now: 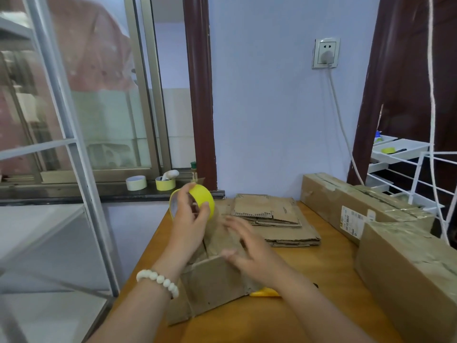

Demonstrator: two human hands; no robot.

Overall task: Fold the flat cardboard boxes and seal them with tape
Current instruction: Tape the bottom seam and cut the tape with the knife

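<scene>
Step in hand: sealing. The left hand grips the yellow roll of tape above the folded brown cardboard box on the wooden table. The right hand, blurred, apparently lies flat on the box, fingers straight. Next: find the tape end.

Home packing corner: window sill, wall socket, flat cardboard stack.
</scene>
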